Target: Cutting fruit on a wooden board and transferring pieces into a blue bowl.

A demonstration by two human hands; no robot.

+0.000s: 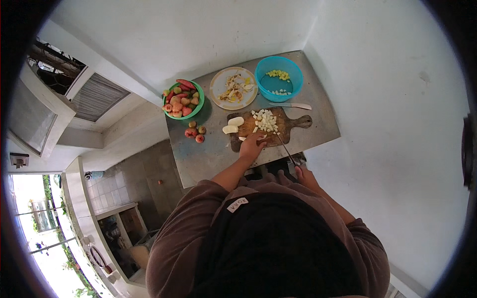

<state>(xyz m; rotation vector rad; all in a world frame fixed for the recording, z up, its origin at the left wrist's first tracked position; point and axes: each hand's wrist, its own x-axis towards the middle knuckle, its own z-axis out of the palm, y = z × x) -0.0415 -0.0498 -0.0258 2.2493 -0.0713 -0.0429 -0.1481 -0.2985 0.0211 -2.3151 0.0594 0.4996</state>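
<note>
A wooden cutting board (286,135) with a handle lies before me on the table. My left hand (252,147) presses a pale slice of peeled produce (243,138) against the board's near edge. In my right hand (306,176) is a long knife (286,147), its blade slanting onto the board, the tip beside pale diced cubes (265,120). Two larger peeled pieces (231,129) rest toward the board's left end, one above the other. Part of the slice is hidden under my fingers.
Behind the board stand a blue bowl (261,86) with yellow and white cubes and a plate (215,97) of peelings. A second knife (301,106) lies near the bowl. To the left are a green bowl (201,97) of fruit and several loose fruits (191,132). Walls border the table (208,160).
</note>
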